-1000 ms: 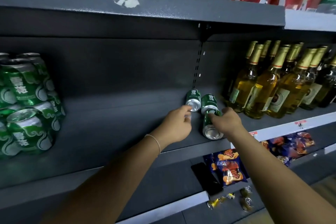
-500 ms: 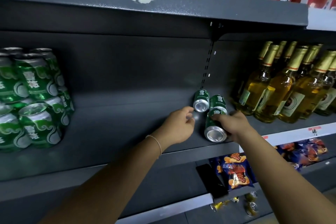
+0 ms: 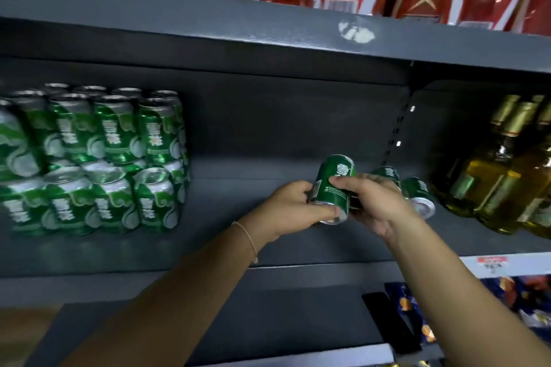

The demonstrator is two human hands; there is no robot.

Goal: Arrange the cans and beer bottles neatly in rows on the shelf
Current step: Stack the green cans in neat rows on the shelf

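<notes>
Both hands, left hand and right hand, are now grasping a lifted green can, probably heading left to the stacked cans.

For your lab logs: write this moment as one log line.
left hand: holds green can | right hand: holds same can | stacked cans: left

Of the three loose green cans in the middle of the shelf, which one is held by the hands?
The leftmost can: both hands grip it, lifted, while the other two cans lie on the shelf behind.
</notes>
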